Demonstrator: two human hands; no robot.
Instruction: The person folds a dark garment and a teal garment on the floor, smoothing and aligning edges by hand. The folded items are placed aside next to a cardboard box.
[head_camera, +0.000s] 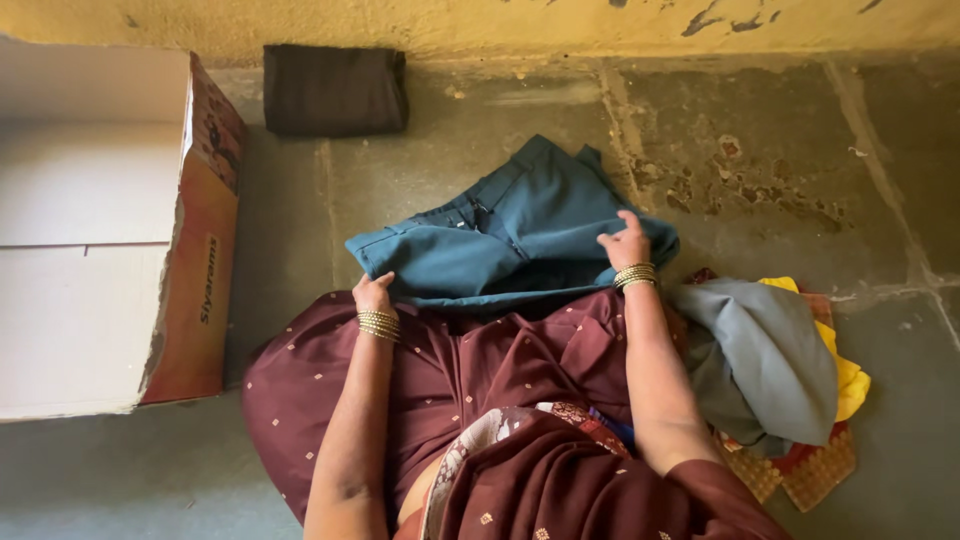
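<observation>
Now we press our left hand (373, 292) flat on the near edge of the folded teal trousers (500, 240) lying on the stone floor (800, 140). Our right hand (627, 243) rests on them, fingers loosely spread, beside a pile of clothes (770, 370).

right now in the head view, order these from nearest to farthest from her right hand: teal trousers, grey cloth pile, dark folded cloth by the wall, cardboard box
1. teal trousers: directly under the right hand, touched.
2. grey cloth pile: just to the right, on the floor.
3. dark folded cloth: up left, against the wall.
4. cardboard box: far left.
</observation>
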